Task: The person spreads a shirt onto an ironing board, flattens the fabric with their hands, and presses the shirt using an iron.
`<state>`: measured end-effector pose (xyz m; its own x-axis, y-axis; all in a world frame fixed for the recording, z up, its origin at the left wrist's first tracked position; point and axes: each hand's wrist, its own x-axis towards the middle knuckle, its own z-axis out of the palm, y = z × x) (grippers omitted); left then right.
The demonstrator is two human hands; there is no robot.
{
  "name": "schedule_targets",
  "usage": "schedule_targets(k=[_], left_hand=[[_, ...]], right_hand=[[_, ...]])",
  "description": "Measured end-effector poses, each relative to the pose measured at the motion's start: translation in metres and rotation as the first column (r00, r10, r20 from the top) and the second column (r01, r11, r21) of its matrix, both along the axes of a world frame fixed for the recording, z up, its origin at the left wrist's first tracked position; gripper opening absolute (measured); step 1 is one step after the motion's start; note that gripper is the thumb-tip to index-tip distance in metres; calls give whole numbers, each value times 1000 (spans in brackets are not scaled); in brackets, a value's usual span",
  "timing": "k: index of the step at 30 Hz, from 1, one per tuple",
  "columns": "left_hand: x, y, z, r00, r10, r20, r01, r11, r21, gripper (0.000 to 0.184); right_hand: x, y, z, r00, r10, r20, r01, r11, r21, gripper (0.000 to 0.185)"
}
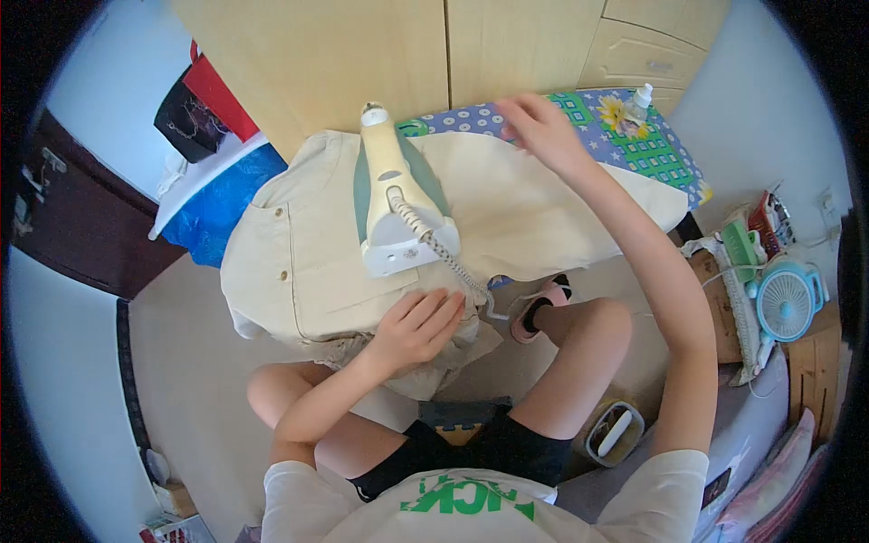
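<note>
A cream buttoned garment [330, 281], which looks like a shirt or jacket, is spread over an ironing board with a patterned cover [471, 119]. On the garment rests a cream-and-green iron [389, 167], its nose toward the cupboard. No hand holds the iron. My left hand [421, 326] lies on the garment's near edge, just below the iron's heel, fingers stretched over bunched cloth. My right hand [543, 131] is at the far edge of the garment, right of the iron, fingers apart and slightly bent. Whether its fingertips touch the cloth I cannot tell.
The iron's cord [444, 253] runs over the near edge toward the floor. A spray bottle [639, 101] stands at the board's far right. A cupboard [516, 45] rises behind. To the right is a blue fan [786, 303]; an oval bin [615, 433] stands by my right leg.
</note>
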<state>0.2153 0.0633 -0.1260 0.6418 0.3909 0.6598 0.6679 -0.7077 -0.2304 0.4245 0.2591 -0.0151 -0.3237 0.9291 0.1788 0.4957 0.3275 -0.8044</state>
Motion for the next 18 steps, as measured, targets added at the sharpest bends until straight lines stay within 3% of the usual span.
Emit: schedule_targets(k=[1, 3, 6, 8, 9, 11, 12, 14, 18], left_hand=[[0, 0, -3, 1000, -17, 2, 17, 998, 53, 21], [-1, 0, -6, 999, -33, 5, 33, 998, 55, 20], [-2, -1, -6, 998, -64, 2, 63, 997, 49, 19], [-5, -3, -6, 996, -84, 14, 83, 995, 46, 19], [-8, -6, -4, 993, -117, 10, 117, 992, 44, 18], [-11, -16, 0, 988, -150, 26, 149, 988, 48, 18], [-15, -24, 3, 978, -201, 54, 198, 978, 59, 16], [-27, -31, 13, 965, -256, 62, 251, 965, 79, 13], [-64, -30, 41, 892, -188, 411, 210, 978, -11, 10]], right_hand=[[-26, -18, 27, 982, 69, -174, -116, 953, -279, 37], [-68, -40, 60, 967, 240, -80, -250, 851, -463, 48], [-112, -48, 64, 973, 225, -58, -219, 803, -555, 54], [-131, -34, 44, 968, 144, -207, -243, 758, -606, 51], [-139, -35, 44, 973, 138, -183, -222, 763, -606, 51], [-149, -38, 45, 995, -68, -79, 2, 771, -637, 36], [-146, -37, 45, 995, -71, -70, 11, 774, -633, 36], [-141, -27, 51, 997, 46, 61, -14, 894, -449, 20], [-85, 14, 89, 947, 319, -19, -313, 911, -268, 19]])
